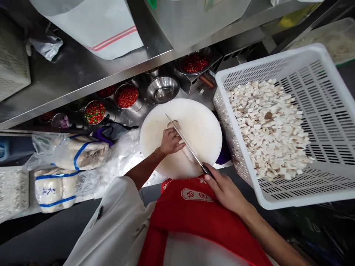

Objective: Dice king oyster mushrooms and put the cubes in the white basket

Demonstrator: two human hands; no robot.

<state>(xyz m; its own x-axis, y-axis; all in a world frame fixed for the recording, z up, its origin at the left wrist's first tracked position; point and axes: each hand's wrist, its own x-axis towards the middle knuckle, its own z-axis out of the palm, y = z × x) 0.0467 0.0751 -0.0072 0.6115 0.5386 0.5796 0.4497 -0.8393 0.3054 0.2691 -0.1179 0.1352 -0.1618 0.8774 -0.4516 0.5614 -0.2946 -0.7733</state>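
Note:
On the round white cutting board lies a pale mushroom with a brownish cap end. My left hand is closed over it with curled fingers, right beside the blade. In my right hand is the black handle of a knife, its long blade slanting up and left across the board. Part of the mushroom is hidden by my fingers and the blade.
A large white basket with many pale diced pieces stands to the right. Behind the board are an empty metal bowl and bowls of chopped red chillies. Bagged mushrooms lie left. A steel shelf hangs over the back.

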